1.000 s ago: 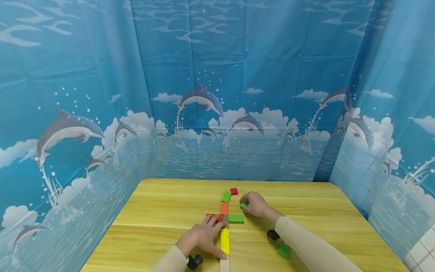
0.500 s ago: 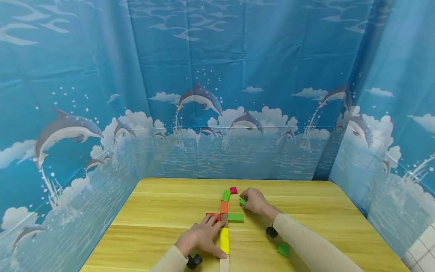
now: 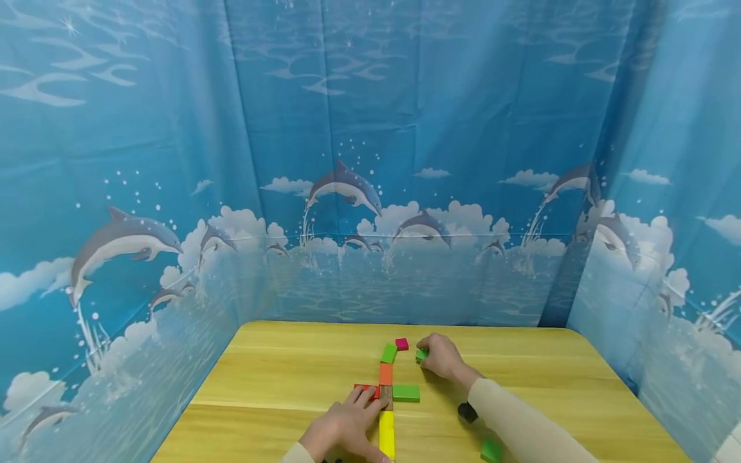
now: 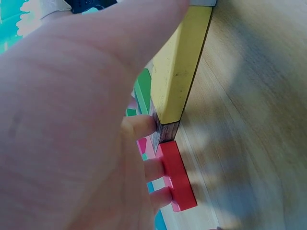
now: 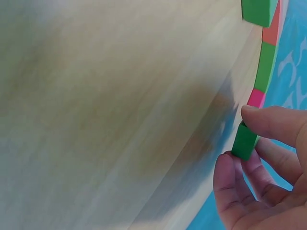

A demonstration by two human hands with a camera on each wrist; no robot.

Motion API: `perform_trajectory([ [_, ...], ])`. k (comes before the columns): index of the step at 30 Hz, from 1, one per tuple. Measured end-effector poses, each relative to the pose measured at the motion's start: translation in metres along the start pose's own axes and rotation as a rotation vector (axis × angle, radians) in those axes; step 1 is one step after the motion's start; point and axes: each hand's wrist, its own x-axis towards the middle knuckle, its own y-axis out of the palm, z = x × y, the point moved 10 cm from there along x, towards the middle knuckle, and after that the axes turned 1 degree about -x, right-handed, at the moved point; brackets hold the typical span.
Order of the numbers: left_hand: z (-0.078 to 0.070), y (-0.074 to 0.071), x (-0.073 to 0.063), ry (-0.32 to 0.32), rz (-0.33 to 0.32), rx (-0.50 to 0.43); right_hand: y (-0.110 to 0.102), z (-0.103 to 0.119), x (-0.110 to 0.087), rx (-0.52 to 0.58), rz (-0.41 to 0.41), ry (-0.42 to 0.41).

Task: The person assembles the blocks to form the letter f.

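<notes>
In the head view my right hand (image 3: 442,357) pinches a small green block (image 3: 422,355) at the far part of the table, just right of a pink block (image 3: 402,344). The right wrist view shows that green block (image 5: 245,142) between thumb and fingers. My left hand (image 3: 350,421) rests along a row of blocks: fingers touch the red block (image 4: 177,177) and the brown block (image 4: 168,130), and the thumb lies over the yellow block (image 4: 180,62). Beyond the brown one lie an orange block (image 3: 386,374) and another green block (image 3: 389,353), curving toward the pink block.
A longer green block (image 3: 406,393) sticks out right of the brown block. One loose green block (image 3: 491,450) lies near the right forearm. The yellow wooden table (image 3: 278,366) is backed by a blue dolphin curtain (image 3: 359,276).
My right hand has carried the small green block farther from me, closer to level with the pink block. My left hand stays on the row. The head view has tilted up.
</notes>
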Motion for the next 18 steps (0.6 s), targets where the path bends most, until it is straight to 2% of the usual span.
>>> perform_trajectory([
  [6,0.003,0.004,0.0,0.008,0.016,-0.002,0.006,-0.009,0.009,0.02,-0.008,0.036],
  [13,0.005,0.001,0.002,-0.005,-0.022,0.001,0.009,-0.011,0.021,-0.007,-0.005,0.055],
  [18,0.003,0.003,0.003,-0.005,-0.014,-0.005,0.01,-0.013,0.024,-0.032,-0.004,0.079],
])
